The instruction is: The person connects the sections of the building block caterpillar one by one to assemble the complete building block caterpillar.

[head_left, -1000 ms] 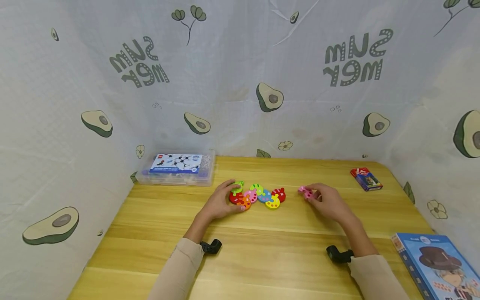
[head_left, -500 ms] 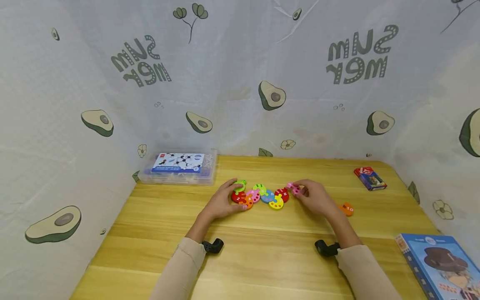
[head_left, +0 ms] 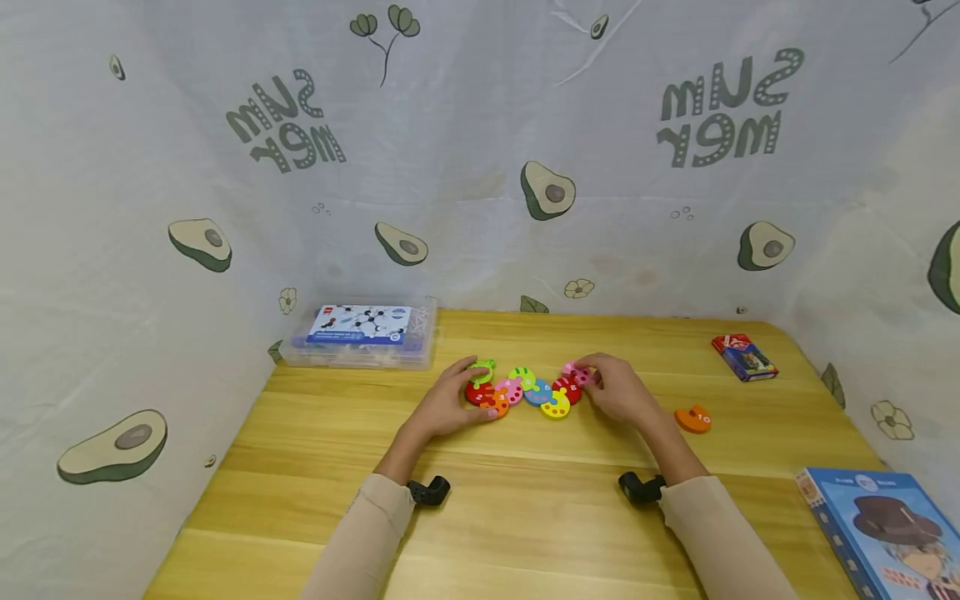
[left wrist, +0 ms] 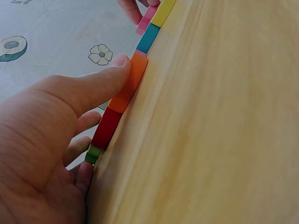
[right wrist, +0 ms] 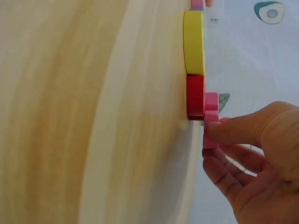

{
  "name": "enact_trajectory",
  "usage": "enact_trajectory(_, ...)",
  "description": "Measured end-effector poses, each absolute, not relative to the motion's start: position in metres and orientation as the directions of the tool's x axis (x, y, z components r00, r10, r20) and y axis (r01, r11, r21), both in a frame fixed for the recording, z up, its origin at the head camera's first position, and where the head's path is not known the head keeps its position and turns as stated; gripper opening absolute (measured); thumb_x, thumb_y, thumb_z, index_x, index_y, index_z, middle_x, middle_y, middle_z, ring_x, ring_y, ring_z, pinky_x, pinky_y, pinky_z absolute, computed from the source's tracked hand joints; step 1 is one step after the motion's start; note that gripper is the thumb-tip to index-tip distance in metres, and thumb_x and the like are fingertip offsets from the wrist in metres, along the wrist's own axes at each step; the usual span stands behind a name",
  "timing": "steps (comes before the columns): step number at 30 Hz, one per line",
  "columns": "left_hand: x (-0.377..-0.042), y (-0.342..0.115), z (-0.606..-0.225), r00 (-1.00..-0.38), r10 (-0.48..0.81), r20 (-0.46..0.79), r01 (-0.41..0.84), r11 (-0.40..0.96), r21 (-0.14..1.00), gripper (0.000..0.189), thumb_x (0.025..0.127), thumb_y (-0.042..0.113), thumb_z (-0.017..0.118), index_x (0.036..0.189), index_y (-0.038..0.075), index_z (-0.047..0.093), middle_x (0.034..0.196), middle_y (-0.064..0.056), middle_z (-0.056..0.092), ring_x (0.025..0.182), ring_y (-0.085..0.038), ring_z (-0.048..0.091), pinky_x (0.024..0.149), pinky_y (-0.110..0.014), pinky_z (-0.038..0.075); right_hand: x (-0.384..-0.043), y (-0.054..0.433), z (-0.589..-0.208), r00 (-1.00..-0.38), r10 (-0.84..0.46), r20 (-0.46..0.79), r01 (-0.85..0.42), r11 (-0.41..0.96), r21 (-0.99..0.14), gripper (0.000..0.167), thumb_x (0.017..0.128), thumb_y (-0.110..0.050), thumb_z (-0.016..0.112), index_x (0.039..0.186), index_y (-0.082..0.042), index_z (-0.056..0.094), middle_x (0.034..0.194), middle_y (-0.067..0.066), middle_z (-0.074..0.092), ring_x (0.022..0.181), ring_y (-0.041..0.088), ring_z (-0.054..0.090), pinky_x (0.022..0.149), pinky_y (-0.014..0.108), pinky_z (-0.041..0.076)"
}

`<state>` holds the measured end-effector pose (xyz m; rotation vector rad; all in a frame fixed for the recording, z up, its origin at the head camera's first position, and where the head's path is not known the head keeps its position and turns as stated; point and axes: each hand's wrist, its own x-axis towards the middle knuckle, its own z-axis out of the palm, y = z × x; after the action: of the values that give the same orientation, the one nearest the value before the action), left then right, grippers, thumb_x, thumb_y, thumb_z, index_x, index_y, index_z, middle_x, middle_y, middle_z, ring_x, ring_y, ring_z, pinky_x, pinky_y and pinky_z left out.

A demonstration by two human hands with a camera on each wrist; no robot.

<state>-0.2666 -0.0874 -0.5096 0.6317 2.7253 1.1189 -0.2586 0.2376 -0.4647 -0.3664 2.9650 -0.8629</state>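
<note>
A chain of colourful numbered puzzle pieces (head_left: 538,392) lies in a wavy row on the wooden table. My left hand (head_left: 441,406) holds its left end: the thumb presses the side of the orange piece (left wrist: 132,83), while fingertips reach the green piece (left wrist: 93,155) past a red one. At the right end, my right hand (head_left: 619,392) pinches a pink puzzle piece (right wrist: 211,133) between thumb and fingers. In the right wrist view that piece sits higher than the red piece (right wrist: 195,96), overlapping its edge. Farther right lies a loose orange piece (head_left: 692,420) marked 10.
A clear plastic case (head_left: 360,336) with a molecule-print label stands at the back left. A small red and blue card box (head_left: 745,357) lies at the back right, and a blue box (head_left: 877,529) at the front right. A patterned cloth (head_left: 465,167) hangs behind the table.
My right hand has carried the pink piece leftward to the right end of the chain. The loose orange piece has come into sight from behind that hand. My left hand keeps its hold.
</note>
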Motion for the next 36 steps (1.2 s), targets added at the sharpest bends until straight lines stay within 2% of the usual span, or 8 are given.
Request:
enact_trajectory(5,-0.267,-0.087,-0.509,-0.907,0.42,0.037,0.326,0.642,0.694,0.077,0.083,0.049,0.083,0.15,0.023,0.055,0.17,0.0,0.028,0.157,-0.03,0.027,0.123,-0.058,0.031,-0.26,0.239,-0.465,-0.97,-0.241,0.034,-0.224,0.833,-0.506,0.035,0.094,0.003,0.065,0.129,0.003,0.067,0.129,0.024,0.065,0.092,0.029,0.06,0.088,0.048,0.058)
enact_trajectory(12,-0.267,-0.085,-0.508,-0.902,0.43,0.042,0.336,0.639,0.692,0.077,0.083,0.05,0.082,0.15,0.022,0.055,0.17,-0.002,0.029,0.157,-0.031,0.027,0.123,-0.058,0.031,-0.26,0.24,-0.465,-0.976,-0.217,-0.03,-0.169,0.836,-0.522,0.036,0.094,0.002,0.067,0.131,0.002,0.066,0.126,0.023,0.064,0.093,0.029,0.058,0.088,0.047,0.057)
enact_trajectory(20,-0.268,-0.085,-0.508,-0.901,0.43,0.053,0.344,0.636,0.691,0.08,0.081,0.053,0.083,0.149,0.022,0.055,0.169,-0.002,0.029,0.156,-0.032,0.028,0.122,-0.059,0.032,-0.259,0.244,-0.468,-0.973,-0.232,-0.015,-0.191,0.833,-0.52,0.038,0.095,-0.003,0.069,0.133,0.001,0.065,0.126,0.022,0.065,0.095,0.029,0.059,0.09,0.048,0.057)
enact_trajectory(26,-0.268,-0.084,-0.51,-0.899,0.435,0.046,0.345,0.64,0.686,0.08,0.081,0.054,0.083,0.149,0.023,0.054,0.17,-0.002,0.029,0.156,-0.033,0.028,0.123,-0.059,0.032,-0.247,0.256,-0.468,-0.977,-0.21,0.027,-0.188,0.806,-0.561,0.04,0.097,-0.013,0.07,0.133,0.003,0.063,0.119,0.022,0.068,0.095,0.029,0.064,0.088,0.049,0.058)
enact_trajectory(36,-0.265,-0.087,-0.51,-0.905,0.423,0.047,0.334,0.638,0.694,0.08,0.08,0.051,0.084,0.149,0.022,0.055,0.169,-0.003,0.03,0.156,-0.034,0.029,0.122,-0.06,0.032,-0.218,0.289,-0.46,-0.984,-0.16,0.074,-0.172,0.784,-0.596,0.047,0.098,-0.022,0.071,0.137,0.003,0.061,0.124,0.027,0.066,0.1,0.037,0.067,0.086,0.055,0.058)
